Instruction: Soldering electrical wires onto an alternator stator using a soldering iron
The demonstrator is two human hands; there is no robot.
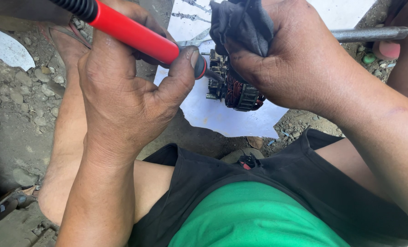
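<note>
My left hand (pixel 121 91) grips a tool with a red and black handle (pixel 135 34); its dark metal tip (pixel 214 75) touches a small motor part with copper windings (pixel 236 91). My right hand (pixel 295 64) holds that part from above through a dark cloth (pixel 242 23), just over a white sheet (pixel 222 116) lying on the ground. My thumb presses on the tool's black collar.
A grey metal rod (pixel 370 33) lies at the upper right beside a foot. Gravel and dirt ground (pixel 16 100) spread to the left. My bare knees, black shorts (pixel 268 178) and green shirt fill the lower part of the view.
</note>
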